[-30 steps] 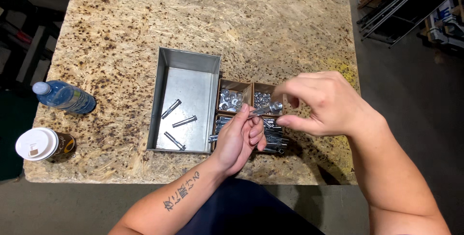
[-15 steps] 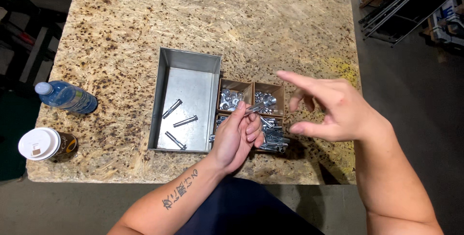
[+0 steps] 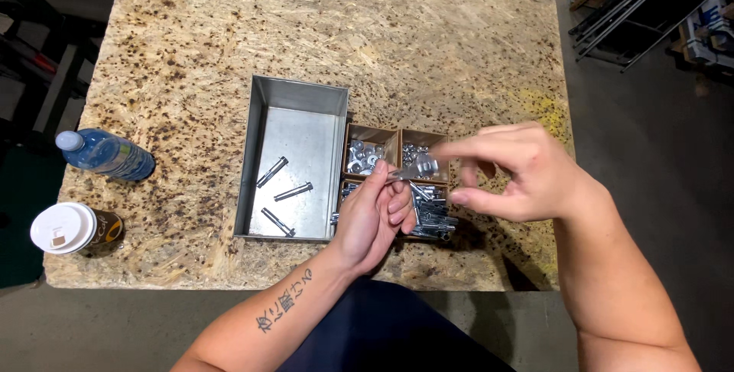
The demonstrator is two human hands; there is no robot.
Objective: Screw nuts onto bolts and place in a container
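Nearest, the left hand (image 3: 375,219) pinches a silver bolt (image 3: 413,171), its long axis pointing rightward and slightly up. Just beyond its tip, the right hand (image 3: 516,173) hangs loosely open — empty, forefinger extended toward the bolt. Beneath lies a brown divided box (image 3: 399,136) of hardware; further left, a metal tray (image 3: 302,97).
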